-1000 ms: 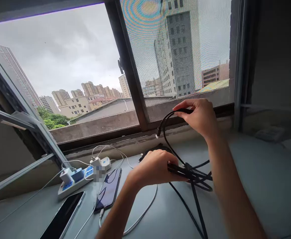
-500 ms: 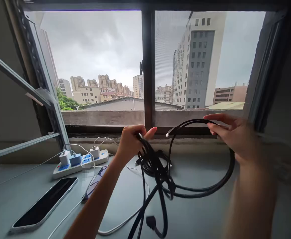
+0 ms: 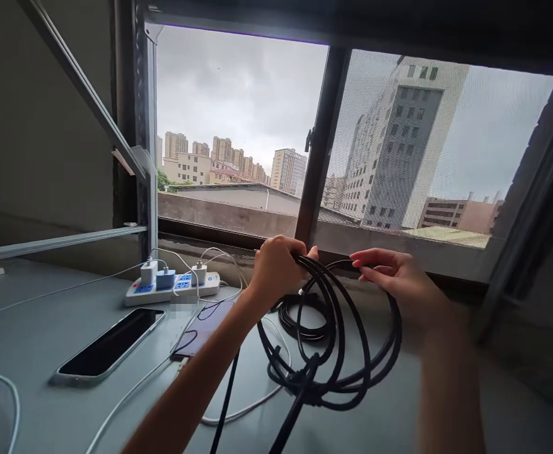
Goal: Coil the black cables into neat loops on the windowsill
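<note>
My left hand [image 3: 280,268] is closed around the top of several loops of a black cable [image 3: 367,353], which hang down over the table. My right hand [image 3: 394,274] pinches the same cable at the upper right, thumb and fingertips near a thin end section. Lower down, the loops meet at a dark bunched part [image 3: 304,384], and thicker lengths run off the bottom of the view. Behind the loops, a second coiled black cable [image 3: 283,318] lies on the table.
To the left, a phone [image 3: 110,343] lies face up. Beyond it a white power strip [image 3: 174,289] holds several plugged-in chargers. A purple-grey phone [image 3: 205,328] and white cables lie by my left forearm. A metal frame [image 3: 152,157] stands before the window.
My left hand has gathered more loops of the cable. The right hand has come closer to the left, and the hanging loop is smaller. The view has tilted and turned left.
</note>
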`<state>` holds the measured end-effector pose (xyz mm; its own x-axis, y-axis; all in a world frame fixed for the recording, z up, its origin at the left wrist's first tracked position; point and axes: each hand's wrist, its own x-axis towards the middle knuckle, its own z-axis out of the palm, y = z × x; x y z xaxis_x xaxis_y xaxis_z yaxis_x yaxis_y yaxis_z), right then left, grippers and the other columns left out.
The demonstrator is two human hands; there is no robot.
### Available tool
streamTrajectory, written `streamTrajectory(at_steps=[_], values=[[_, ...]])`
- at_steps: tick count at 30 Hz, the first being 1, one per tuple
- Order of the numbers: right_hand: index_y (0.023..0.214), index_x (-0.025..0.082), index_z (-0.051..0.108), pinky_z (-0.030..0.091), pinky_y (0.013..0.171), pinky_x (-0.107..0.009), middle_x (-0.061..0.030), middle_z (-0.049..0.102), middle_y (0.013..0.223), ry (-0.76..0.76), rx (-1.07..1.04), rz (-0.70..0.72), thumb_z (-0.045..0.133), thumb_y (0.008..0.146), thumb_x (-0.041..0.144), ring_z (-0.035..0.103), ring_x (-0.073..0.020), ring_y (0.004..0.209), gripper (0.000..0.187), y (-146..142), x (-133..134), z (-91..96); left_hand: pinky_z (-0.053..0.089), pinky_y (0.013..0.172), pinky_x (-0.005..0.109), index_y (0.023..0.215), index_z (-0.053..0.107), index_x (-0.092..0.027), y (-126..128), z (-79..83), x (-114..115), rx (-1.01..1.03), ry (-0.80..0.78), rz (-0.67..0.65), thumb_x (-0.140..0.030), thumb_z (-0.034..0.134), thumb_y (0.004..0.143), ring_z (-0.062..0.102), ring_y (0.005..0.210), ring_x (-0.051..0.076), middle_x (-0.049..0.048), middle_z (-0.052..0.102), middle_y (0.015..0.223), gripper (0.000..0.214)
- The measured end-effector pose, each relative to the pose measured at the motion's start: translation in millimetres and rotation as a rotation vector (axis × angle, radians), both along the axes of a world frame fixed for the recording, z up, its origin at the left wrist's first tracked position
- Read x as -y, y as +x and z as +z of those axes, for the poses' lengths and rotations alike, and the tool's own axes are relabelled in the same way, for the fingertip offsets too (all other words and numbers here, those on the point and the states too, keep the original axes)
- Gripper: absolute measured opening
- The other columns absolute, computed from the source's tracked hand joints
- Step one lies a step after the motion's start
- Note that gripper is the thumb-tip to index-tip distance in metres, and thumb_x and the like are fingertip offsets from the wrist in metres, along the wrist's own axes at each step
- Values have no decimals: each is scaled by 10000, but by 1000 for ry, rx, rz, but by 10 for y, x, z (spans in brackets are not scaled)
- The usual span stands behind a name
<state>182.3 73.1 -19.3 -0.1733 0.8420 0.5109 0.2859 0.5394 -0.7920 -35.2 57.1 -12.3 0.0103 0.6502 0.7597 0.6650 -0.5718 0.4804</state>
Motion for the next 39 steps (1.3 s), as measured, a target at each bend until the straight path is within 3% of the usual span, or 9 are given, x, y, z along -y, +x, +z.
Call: streamTrajectory(at_steps=[7, 14, 20, 23, 27, 30, 34, 37, 39], values=[[1086, 253, 708, 334, 418, -218, -52, 685, 973, 93, -23, -82, 628, 771, 508, 530, -119, 587, 413, -218, 219, 35, 207, 531, 270, 467, 463, -160, 22, -33, 24, -7, 12, 110, -282, 606, 794, 291, 509, 120, -22, 375, 491, 377], [568, 168, 676, 392, 494, -230, -38, 642, 805, 94, 357, 104, 592, 780, 599, 528, -127, 607, 487, -529, 410, 56, 245, 549, 277, 531, 579, -190, 38, -60, 43, -23, -92, 148, -214, 632, 721, 414, 560, 148, -11, 485, 560, 199], [527, 186, 634, 368, 478, -229, -36, 625, 879, 200, 341, -100, 637, 765, 438, 539, -122, 619, 347, -580, 695, 35, 262, 555, 280, 537, 526, -172, 19, -46, -9, 11, -41, 97, -221, 620, 767, 401, 556, 140, -20, 450, 543, 253], [482, 176, 539, 335, 455, -235, -25, 618, 862, 246, 316, -186, 621, 760, 417, 485, -97, 552, 377, -568, 731, 38, 345, 691, 294, 725, 578, -171, 18, -20, 6, -8, -17, 17, -205, 662, 738, 479, 690, 174, -16, 510, 604, 92], [443, 186, 372, 306, 449, -248, -16, 558, 702, 302, 191, -299, 607, 740, 402, 439, -102, 525, 436, -423, 651, 63, 351, 890, 375, 1145, 518, -193, 0, 38, 128, 17, -31, -47, -241, 730, 698, 504, 959, 238, 44, 588, 941, 497], [432, 202, 349, 308, 467, -256, -3, 478, 590, 341, 88, -436, 626, 701, 387, 444, -122, 537, 428, -287, 600, 94, 414, 812, 333, 1160, 488, -188, 0, 79, 313, 84, -46, -178, -441, 714, 754, 521, 995, 250, 93, 552, 1047, 530], [442, 211, 372, 288, 488, -274, 3, 431, 561, 416, -23, -651, 605, 705, 353, 395, -122, 526, 379, -217, 555, 135, 418, 526, 244, 1000, 530, -166, 37, 101, 593, -80, -399, -439, -593, 684, 740, 590, 701, 191, 69, 597, 863, 523], [466, 211, 413, 263, 495, -281, 4, 462, 604, 506, -169, -719, 585, 716, 328, 378, -120, 542, 326, -217, 472, 150, 351, 395, 212, 1145, 498, -186, 74, 84, 677, -222, -738, -593, -489, 730, 742, 553, 477, 156, -20, 581, 641, 554], [476, 212, 423, 245, 495, -284, 4, 476, 628, 551, -249, -745, 589, 706, 313, 374, -119, 547, 301, -207, 401, 152, 287, 331, 207, 1236, 471, -179, 73, 75, 635, -185, -754, -597, -397, 671, 818, 450, 332, 134, -70, 488, 481, 512]])
